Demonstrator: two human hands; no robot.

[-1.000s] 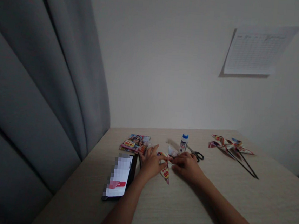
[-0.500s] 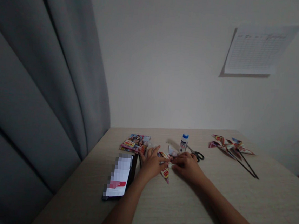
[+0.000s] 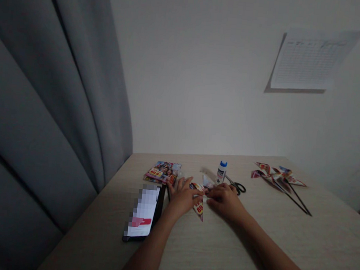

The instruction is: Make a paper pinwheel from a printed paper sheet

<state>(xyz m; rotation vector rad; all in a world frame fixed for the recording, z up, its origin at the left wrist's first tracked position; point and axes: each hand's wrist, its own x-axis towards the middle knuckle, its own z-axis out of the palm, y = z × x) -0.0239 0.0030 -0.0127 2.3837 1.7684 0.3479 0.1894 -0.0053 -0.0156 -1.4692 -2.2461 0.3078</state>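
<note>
A paper pinwheel (image 3: 199,209) folded from printed flyer paper lies on the table between my hands. My left hand (image 3: 183,198) has its fingers spread, and its thumb rests on the pinwheel near the middle. On the other side my right hand (image 3: 227,201) is closed, its fingertips pinching the pinwheel close to its centre. That centre is partly hidden by my fingers. Just behind my right hand stands a white glue bottle (image 3: 221,173) with a blue cap. Black-handled scissors (image 3: 241,187) lie beside it, partly covered by the hand.
Two pinwheels (image 3: 274,174) with dark sticks (image 3: 296,199) lie at the right. Printed flyers (image 3: 163,172) are stacked at the back left, and a lit phone (image 3: 142,214) lies left of my left forearm. A curtain (image 3: 59,98) borders the table's left side.
</note>
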